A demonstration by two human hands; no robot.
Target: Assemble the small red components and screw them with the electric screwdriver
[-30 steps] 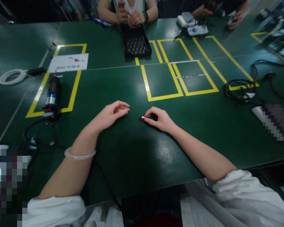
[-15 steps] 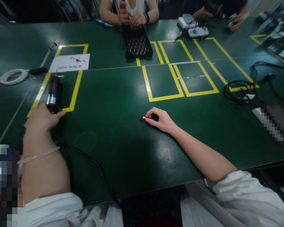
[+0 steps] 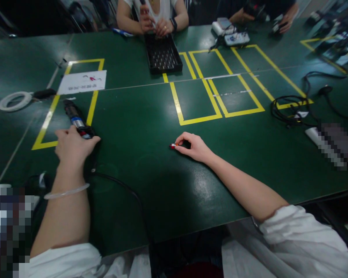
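Observation:
My left hand [image 3: 73, 145] grips the rear end of a black corded tool [image 3: 75, 117] with a blue and silver band, which lies tilted across the yellow tape box at the left of the green table [image 3: 150, 181]. Its black cable [image 3: 120, 185] trails back toward me. My right hand [image 3: 193, 146] rests near the table's middle, fingers pinched on a small red and white part [image 3: 173, 146] that touches the tabletop.
A black slotted tray [image 3: 162, 57] sits at the far side before another person's hands [image 3: 155, 24]. A white label sheet [image 3: 82, 82] and white ring [image 3: 13, 100] lie at left. Coiled black cables [image 3: 290, 110] lie at right; devices [image 3: 234, 36] sit far right.
My left hand went from the table's middle to the corded tool, took hold of it and pulled it toward me and to the right. My right hand stayed still on the small part.

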